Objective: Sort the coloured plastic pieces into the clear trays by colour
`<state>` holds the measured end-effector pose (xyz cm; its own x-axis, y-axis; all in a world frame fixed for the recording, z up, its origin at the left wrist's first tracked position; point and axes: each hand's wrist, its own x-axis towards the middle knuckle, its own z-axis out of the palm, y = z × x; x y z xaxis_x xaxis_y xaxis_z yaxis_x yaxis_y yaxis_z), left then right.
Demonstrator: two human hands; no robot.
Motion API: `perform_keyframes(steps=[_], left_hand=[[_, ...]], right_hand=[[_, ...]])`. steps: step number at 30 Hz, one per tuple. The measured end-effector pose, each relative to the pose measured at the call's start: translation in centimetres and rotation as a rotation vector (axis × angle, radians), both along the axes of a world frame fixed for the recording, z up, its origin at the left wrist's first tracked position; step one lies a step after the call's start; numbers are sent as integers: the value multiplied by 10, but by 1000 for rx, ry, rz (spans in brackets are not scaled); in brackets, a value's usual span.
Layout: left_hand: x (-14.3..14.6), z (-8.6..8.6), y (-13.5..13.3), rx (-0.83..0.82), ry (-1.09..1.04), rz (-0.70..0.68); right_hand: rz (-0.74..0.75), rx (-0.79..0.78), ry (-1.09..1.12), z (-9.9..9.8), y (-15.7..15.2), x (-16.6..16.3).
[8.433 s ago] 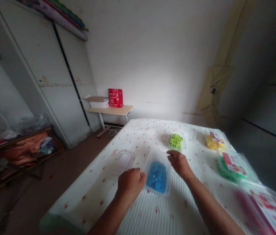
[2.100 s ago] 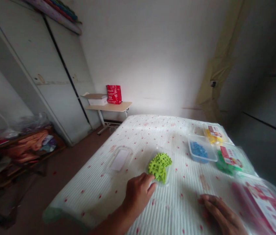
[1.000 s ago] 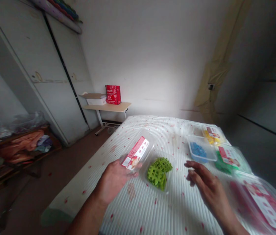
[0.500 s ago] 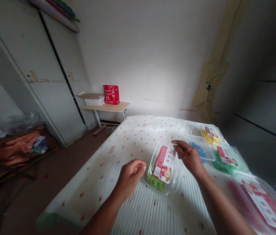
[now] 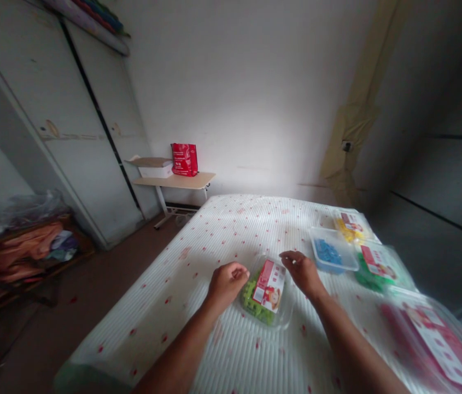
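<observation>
Watching remotely, I see the lidded box of green pieces (image 5: 264,290) on the ribbed, red-dotted bed cover (image 5: 255,221), between the left hand (image 5: 226,280) and the right hand (image 5: 303,272). Fingers (image 5: 239,269) on both curl near its rim; I cannot tell whether they pinch it. Beyond, a red bag (image 5: 185,160) stands on a desk (image 5: 192,181) near the wall (image 5: 255,98).

We list one clear plastic box (image 5: 279,325): lid (image 5: 287,300) on, red-and-white label (image 5: 270,285) uppermost, lattice-like lime-green pieces (image 5: 255,308) inside, lying flat on a red-spotted white cover (image 5: 251,221).
</observation>
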<state>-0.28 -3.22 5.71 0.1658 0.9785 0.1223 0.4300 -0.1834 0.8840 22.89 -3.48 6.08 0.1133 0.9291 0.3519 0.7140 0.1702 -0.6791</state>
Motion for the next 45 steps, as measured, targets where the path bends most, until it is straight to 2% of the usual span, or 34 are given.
perform_keyframes(steps=[4, 13, 18, 22, 25, 30, 35, 40, 45], left_hand=[[6, -5, 1, -35, -45, 2], [11, 5, 10, -159, -28, -7], [11, 14, 6, -284, -148, -36], [12, 21, 10, -415, -208, -20], [17, 23, 21, -427, -229, -23], [31, 16, 43, -379, -244, -3], [45, 0, 52, -339, -323, -28], [49, -15, 55, -306, -409, -36], [48, -22, 58, -286, -443, -30]], right_hand=[[2, -7, -21, -6, 1, 0], [44, -45, -111, -7, 6, 1], [90, -95, 28, -8, 9, 2], [52, -193, 157, -8, 10, -1], [14, -278, 286, -7, 8, -3], [-5, -351, 478, -2, 0, -2], [-6, -434, 682, 2, -7, -1], [59, -457, 769, -4, -6, 0], [64, -490, 838, -12, -4, 2]])
